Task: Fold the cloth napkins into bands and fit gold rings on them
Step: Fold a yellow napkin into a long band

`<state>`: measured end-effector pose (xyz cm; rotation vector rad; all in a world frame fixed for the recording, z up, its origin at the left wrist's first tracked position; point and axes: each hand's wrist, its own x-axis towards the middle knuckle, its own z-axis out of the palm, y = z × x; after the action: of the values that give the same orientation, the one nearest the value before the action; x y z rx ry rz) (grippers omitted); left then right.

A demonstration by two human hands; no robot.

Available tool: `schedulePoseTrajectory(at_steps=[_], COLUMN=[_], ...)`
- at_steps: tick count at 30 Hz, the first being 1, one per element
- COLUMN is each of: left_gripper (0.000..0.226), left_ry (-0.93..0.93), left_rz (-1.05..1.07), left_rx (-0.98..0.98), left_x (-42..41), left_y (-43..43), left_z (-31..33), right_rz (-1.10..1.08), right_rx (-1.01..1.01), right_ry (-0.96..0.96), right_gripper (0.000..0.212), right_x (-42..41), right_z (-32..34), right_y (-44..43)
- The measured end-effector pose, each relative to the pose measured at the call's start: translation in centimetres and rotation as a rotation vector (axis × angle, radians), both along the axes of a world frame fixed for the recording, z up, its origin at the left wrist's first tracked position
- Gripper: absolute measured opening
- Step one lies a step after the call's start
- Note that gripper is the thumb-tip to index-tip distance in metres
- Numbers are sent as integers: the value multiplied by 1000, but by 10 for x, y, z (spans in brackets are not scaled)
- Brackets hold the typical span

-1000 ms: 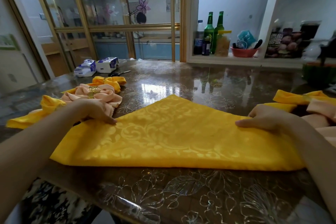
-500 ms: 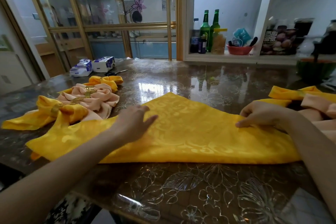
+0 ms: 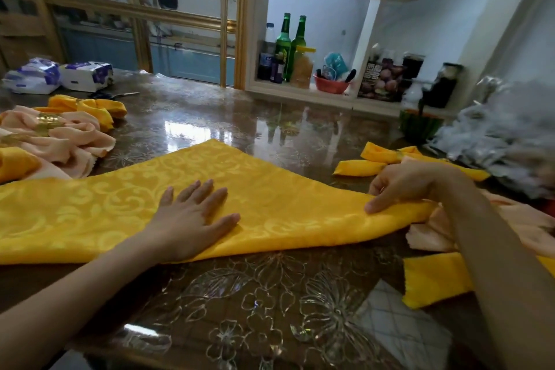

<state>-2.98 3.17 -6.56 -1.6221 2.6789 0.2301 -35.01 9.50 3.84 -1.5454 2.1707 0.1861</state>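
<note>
On the table (image 3: 210,117), left hand (image 3: 192,213) flattens yellow napkin (image 3: 285,198), right hand (image 3: 402,186) pinches its end; red bowl (image 3: 330,86) holds oddments.

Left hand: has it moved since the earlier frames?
Yes. The left hand has slid rightward along the yellow napkin, from its left end beside the pink ringed napkins to its middle, where it now lies flat.

On my feed, two tissue packs (image 3: 85,76) sit at the desk's (image 3: 270,294) far left, scissors (image 3: 115,95) just beside them. Behind, I see two green bottles (image 3: 283,42) and a red bowl (image 3: 330,88) on a shelf (image 3: 375,103).
</note>
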Motion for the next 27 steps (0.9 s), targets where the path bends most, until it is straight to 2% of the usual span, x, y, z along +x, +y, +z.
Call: schedulePoseTrajectory(at_steps=[1,3,5,6,8,10,11,14,20,27], left_gripper=[136,120,106,110,132,141,140,135,132,134], left_ry=[-3,35,81,104,90,39,25,9,-29,-11], left_rz=[0,5,11,-1,-53,-89,-93,-97,-83,-96], left_rx=[5,22,38,30,13,16,26,33,43,62], left_x=[1,0,0,-2,-6,-10,-11,-8,-6,-9], left_y=[-2,0,6,9,18,25,28,30,29,33], left_z=[0,5,11,13,14,11,8,4,5,5], right_rz=[-27,-48,46,123,266,394,456,542,493,266], right_rx=[-2,-59,-316,-473,-618,-559,-517,-451,-345,-187], right_ry=[50,274,498,452,111,-140,-152,-62,35,81], right_gripper=[14,19,12,10,22,36,43,52,64,69], right_x=[0,9,33,50,88,119,129,136,118,58], right_z=[1,4,-2,-11,-34,-59,-71,-94,-98,-91], right_y=[4,12,16,15,14,13,12,13,16,47])
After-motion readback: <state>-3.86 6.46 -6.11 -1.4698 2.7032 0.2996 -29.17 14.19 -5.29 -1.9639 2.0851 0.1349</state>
